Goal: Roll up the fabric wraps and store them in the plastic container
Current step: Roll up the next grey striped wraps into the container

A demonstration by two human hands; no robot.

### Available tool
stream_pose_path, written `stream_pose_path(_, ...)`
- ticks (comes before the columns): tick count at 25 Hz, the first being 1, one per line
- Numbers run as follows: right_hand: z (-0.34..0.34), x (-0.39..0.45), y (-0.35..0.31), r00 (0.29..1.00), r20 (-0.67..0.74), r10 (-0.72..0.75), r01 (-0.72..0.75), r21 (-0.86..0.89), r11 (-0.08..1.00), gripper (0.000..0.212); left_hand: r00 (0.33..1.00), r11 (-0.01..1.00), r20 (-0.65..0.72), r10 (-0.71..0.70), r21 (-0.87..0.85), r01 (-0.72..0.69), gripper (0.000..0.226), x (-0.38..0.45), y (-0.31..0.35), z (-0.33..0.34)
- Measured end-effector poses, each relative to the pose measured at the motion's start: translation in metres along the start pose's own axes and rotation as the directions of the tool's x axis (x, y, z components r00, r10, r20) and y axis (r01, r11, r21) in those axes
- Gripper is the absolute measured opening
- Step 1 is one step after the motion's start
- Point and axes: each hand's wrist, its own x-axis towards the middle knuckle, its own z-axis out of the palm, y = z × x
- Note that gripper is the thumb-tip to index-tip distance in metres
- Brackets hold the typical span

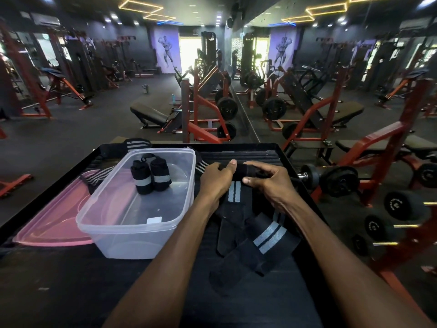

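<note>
Two bare forearms are stretched out over the black desk (pixel 71 280). A flat black wrap with grey stripes (pixel 257 242) is laid just in front of them. Past it, a black wrap being rolled (pixel 246 170) is gripped at both ends: the left hand (pixel 216 178) is closed on one end, and the fingers (pixel 257 179) of the right hand (pixel 272 183) are pinched on the other. Two rolled wraps (pixel 151 177) are stood side by side inside the clear plastic container (pixel 132 237). A pink lid (pixel 52 223) is laid beside the container.
</note>
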Motion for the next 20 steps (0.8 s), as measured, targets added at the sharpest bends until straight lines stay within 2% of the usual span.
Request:
stream_pose_path(4, 0.0014, -0.0011, -0.0013, 0.974, 0.115, 0.197, -0.208, 0.087, 0.974, 0.030, 0.994, 0.997, -0.080, 0.074, 0.040, -0.071, 0.019, -0.0006, 0.0019, -0.0006)
stream_pose_path(6, 0.0023, -0.0007, -0.0010, 0.983, 0.055, 0.175, -0.178, 0.054, 0.983, 0.023, 0.993, 0.997, -0.079, 0.083, 0.010, -0.082, 0.018, -0.0017, 0.0035, -0.0004)
stream_pose_path(8, 0.0033, -0.0024, -0.0038, 0.995, -0.019, 0.101, -0.100, 0.046, 0.994, 0.029, 0.998, 0.997, -0.049, 0.033, -0.064, -0.036, 0.023, -0.0020, 0.0051, -0.0016)
stream_pose_path(10, 0.0020, -0.0036, -0.0073, 0.999, -0.025, 0.041, -0.040, 0.026, 0.999, 0.039, 0.999, 0.997, -0.017, -0.029, -0.065, 0.028, 0.036, -0.0004, 0.0051, -0.0025)
stream_pose_path(12, 0.0011, -0.0035, -0.0091, 0.999, 0.002, 0.038, -0.038, 0.017, 0.999, 0.044, 0.999, 0.999, -0.034, -0.031, -0.018, 0.031, 0.043, 0.0011, 0.0038, -0.0017)
stream_pose_path(14, 0.0026, -0.0032, -0.0093, 0.993, 0.026, 0.115, -0.116, 0.042, 0.992, 0.038, 0.997, 1.000, -0.077, 0.007, -0.009, -0.008, 0.038, 0.0019, 0.0016, -0.0008)
stream_pose_path(16, 0.0028, -0.0018, -0.0070, 0.984, 0.036, 0.175, -0.175, -0.008, 0.984, 0.024, 0.994, 0.999, -0.099, 0.039, 0.003, -0.039, 0.029, 0.0018, 0.0007, 0.0000)
stream_pose_path(18, 0.0015, 0.0000, -0.0050, 0.990, 0.011, 0.140, -0.138, -0.103, 0.985, 0.015, 0.995, 0.998, -0.080, 0.058, -0.016, -0.059, 0.024, 0.0013, 0.0011, 0.0001)
stream_pose_path(20, 0.0004, 0.0009, -0.0052, 0.997, -0.031, 0.066, -0.070, -0.119, 0.990, 0.023, 0.999, 0.996, -0.030, 0.028, -0.079, -0.031, 0.029, -0.0003, 0.0027, 0.0002)
